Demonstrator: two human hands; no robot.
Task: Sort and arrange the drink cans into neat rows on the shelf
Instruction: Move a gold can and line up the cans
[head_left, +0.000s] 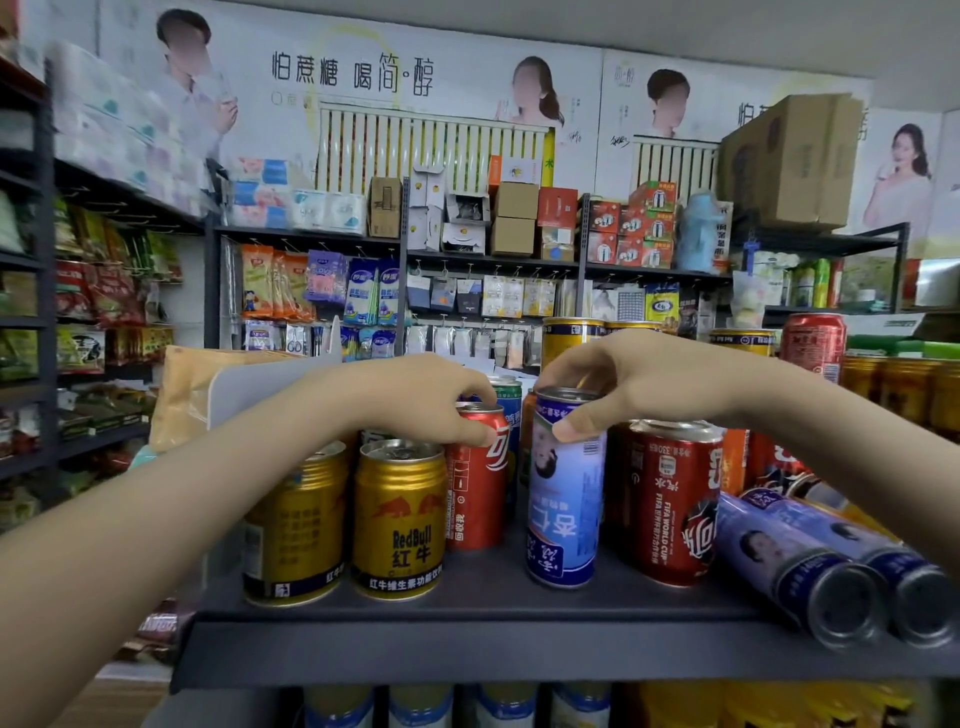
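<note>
Two rim-only grips on a crowded shelf

The left hand has its grip clenched on the rim of a slim red cola can, and the right hand pinches the top of a tall blue-and-white can. Both cans stand on the dark grey metal shelf. Held this high, either could swing and knock the gold Red Bull can or the red World Cup can. The purple-blue cans lying on their sides near the edge might roll off.

Dark shelf with mixed cans
</note>
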